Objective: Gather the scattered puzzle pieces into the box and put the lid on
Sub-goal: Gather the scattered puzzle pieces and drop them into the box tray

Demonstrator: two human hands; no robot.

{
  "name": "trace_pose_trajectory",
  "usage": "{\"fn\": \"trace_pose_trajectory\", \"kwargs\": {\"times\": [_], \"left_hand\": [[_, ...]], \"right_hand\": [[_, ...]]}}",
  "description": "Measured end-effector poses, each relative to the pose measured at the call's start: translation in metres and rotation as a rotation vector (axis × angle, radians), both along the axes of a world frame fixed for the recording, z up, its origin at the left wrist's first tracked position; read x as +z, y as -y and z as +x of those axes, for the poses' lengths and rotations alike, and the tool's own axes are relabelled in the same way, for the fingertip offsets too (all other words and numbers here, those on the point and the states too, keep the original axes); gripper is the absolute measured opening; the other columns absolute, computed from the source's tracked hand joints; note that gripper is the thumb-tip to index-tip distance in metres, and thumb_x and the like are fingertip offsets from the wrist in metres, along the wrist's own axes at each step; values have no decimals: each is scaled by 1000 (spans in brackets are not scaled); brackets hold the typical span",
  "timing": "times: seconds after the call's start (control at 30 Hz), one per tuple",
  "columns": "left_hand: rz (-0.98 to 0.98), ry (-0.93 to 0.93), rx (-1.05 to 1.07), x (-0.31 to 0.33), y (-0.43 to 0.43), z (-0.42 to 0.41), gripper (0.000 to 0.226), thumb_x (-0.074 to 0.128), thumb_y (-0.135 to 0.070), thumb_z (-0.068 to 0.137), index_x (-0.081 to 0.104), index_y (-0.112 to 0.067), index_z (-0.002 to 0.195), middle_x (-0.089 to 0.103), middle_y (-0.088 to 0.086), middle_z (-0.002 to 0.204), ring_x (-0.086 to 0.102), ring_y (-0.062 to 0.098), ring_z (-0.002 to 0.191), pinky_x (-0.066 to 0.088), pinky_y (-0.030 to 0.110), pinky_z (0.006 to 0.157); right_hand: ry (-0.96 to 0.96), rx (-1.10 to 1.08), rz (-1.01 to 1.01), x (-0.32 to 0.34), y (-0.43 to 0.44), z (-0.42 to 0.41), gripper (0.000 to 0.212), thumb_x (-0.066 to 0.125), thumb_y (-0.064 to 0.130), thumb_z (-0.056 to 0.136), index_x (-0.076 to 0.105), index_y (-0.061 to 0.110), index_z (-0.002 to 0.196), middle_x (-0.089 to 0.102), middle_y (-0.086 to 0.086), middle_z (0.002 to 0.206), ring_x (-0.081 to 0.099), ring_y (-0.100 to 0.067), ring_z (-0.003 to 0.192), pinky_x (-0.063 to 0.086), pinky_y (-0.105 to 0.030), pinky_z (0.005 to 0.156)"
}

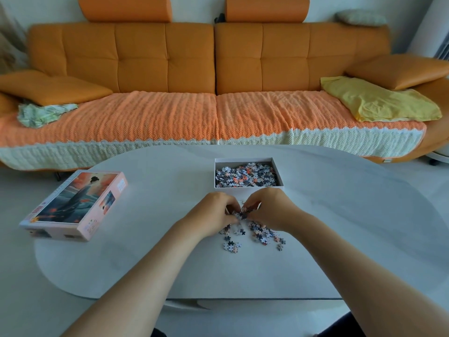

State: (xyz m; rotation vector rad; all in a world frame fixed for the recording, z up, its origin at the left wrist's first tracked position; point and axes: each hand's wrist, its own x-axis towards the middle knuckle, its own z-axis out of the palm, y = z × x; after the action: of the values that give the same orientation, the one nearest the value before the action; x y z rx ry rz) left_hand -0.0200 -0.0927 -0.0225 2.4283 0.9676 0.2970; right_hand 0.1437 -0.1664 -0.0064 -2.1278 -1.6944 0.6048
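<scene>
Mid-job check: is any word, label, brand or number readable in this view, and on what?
No text reads clearly.
Lid: print along its edges and sides, too small and blurred to read.
Box: plain white walls, no print seen.
Puzzle pieces: colour patches only, no text.

Soft, even daylight lit the scene; shadows were faint, the sofa [213, 57] bowed toward the frame's edges, detail slightly soft.

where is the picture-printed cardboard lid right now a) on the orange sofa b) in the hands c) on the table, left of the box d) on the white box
c: the picture-printed cardboard lid lies on the pale oval table, left of and apart from the open white cardboard box.
</scene>
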Motion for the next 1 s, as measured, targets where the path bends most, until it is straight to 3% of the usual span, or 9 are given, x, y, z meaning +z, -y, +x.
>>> {"fn": "trace_pose_trajectory", "kwargs": {"times": [0.23,0.33,0.43,0.5,0.6,0.7,0.83,0.93,1.0], "left_hand": [[-32,242,111,19,-17,12,12,69,-13,87,72,-24,90,68,-10,87,60,4,81,43,16,68],[-15,362,186,28,-29,23,11,69,-15,88,72,-25,91,65,-14,85,57,-2,79,38,7,64],[-36,423,256,25,-39,32,17,66,-13,90,70,-20,105,66,-10,95,59,4,87,45,12,74],[-50,370,221,19,-44,36,28,60,-10,94,65,-20,120,66,-4,113,61,12,104,48,24,90],[-39,256,118,15,-45,40,39,53,-10,98,56,-23,134,59,-2,134,53,15,122,40,24,97],[68,220,72,14,-45,39,35,52,-15,98,59,-24,131,59,-3,132,55,17,118,41,25,94],[262,-45,0,11,-44,30,32,51,-30,98,61,-26,128,61,-4,128,55,21,117,41,39,101],[208,-106,-19,9,-39,22,45,49,-33,100,45,-24,144,38,-7,153,38,20,138,27,38,114],[203,-47,-16,9,-36,17,47,52,-30,99,45,-26,145,26,-9,158,34,21,140,30,40,115]], "right_hand": [[-176,-46,127,23,-14,10,13,75,12,82,76,23,88,72,6,79,69,-11,55,53,-15,53],[-192,-115,317,29,-27,15,12,74,11,82,74,22,87,69,7,77,68,-15,57,50,-12,53],[-100,-158,459,25,-39,17,12,71,12,85,75,20,94,63,6,81,61,-14,69,48,-22,65],[-42,-123,398,19,-45,19,18,66,15,90,74,20,105,63,5,89,61,-18,78,45,-25,65],[8,-18,268,8,-50,25,23,59,15,94,73,22,112,69,1,109,63,-21,97,49,-26,81],[39,-31,288,8,-48,30,27,55,14,94,73,24,111,67,5,117,61,-17,104,46,-24,89],[172,104,123,5,-40,30,31,43,24,100,69,29,116,70,3,107,62,-19,92,53,-38,83],[193,117,98,0,-34,33,33,39,27,102,63,28,125,65,2,124,60,-20,108,50,-40,94],[234,116,194,-1,-32,35,33,42,22,101,65,25,125,57,3,137,53,-19,124,44,-40,104]]}}
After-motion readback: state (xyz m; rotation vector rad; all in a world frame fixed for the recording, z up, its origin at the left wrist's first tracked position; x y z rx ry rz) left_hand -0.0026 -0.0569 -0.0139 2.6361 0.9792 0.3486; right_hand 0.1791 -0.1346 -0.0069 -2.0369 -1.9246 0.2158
